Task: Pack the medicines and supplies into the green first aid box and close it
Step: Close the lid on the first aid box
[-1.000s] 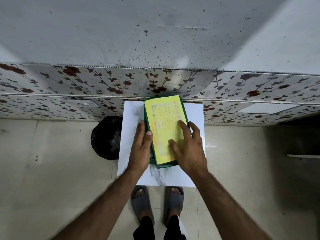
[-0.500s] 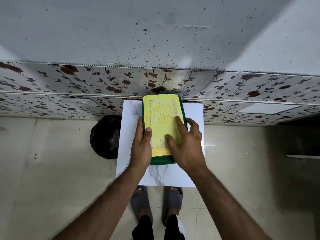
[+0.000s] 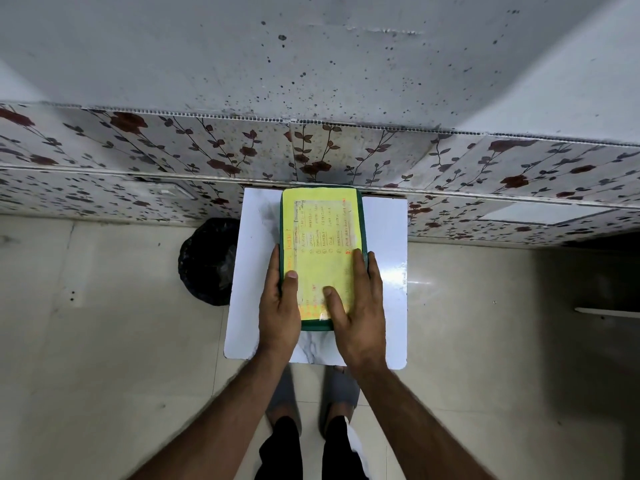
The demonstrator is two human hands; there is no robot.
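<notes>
Green first aid box (image 3: 360,216) closed, yellow handwritten label (image 3: 320,237) on lid, at centre of white counter (image 3: 384,271), left hand (image 3: 280,306) clasping its 9 o'clock edge, right hand (image 3: 360,306) flat on lid and 3 o'clock edge, black bin (image 3: 207,261) at 9 o'clock on floor.

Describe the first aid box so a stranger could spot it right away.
Find the small white table against the floral wall panels. On it lies the green box, shut, between the left hand and right hand. Its handwritten yellow sheet marks it out.
</notes>
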